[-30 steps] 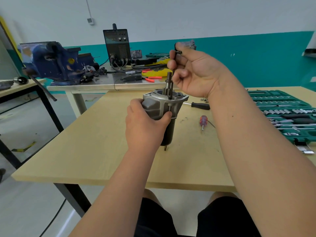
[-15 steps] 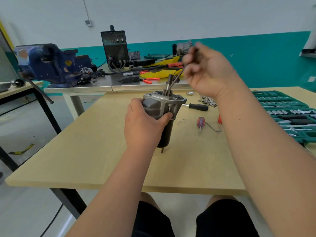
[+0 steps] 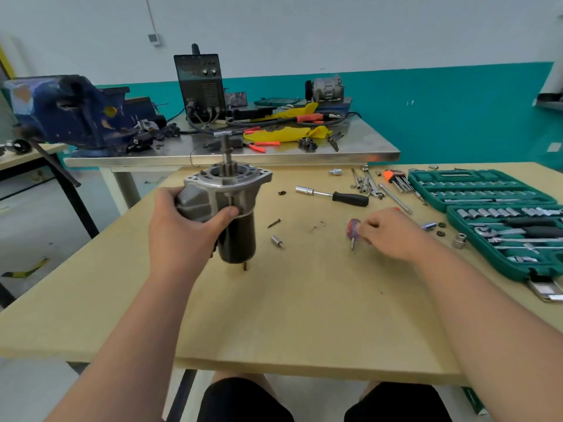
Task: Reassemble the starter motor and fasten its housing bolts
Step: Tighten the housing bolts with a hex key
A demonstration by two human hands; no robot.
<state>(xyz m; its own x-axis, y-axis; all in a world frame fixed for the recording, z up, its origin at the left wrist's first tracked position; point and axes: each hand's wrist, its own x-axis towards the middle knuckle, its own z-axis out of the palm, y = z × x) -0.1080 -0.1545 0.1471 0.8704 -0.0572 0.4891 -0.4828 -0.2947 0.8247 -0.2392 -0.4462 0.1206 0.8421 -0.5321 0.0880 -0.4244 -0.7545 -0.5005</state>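
The starter motor [image 3: 236, 239] stands upright on the wooden table [image 3: 304, 315], black body below, grey aluminium nose housing and pinion shaft on top. My left hand [image 3: 182, 229] grips the grey housing from the left, thumb across its front. My right hand [image 3: 393, 236] is low over the table to the right of the motor, its curled fingertips pinching the red handle of a stubby screwdriver [image 3: 352, 231] that lies on the table. A dark screw [image 3: 274, 223] and a small silver bit [image 3: 277, 240] lie between motor and screwdriver.
A black-handled socket driver [image 3: 335, 195], loose wrenches and hex keys [image 3: 396, 181] lie behind my right hand. An open green socket set case [image 3: 487, 193] fills the right side. A steel bench [image 3: 231, 156] with a blue vice [image 3: 70, 114] and welder stands behind.
My right hand has dropped from above the pinion shaft, where it held a thin tool, down and right to the screwdriver on the table. The left hand kept its grip on the motor.
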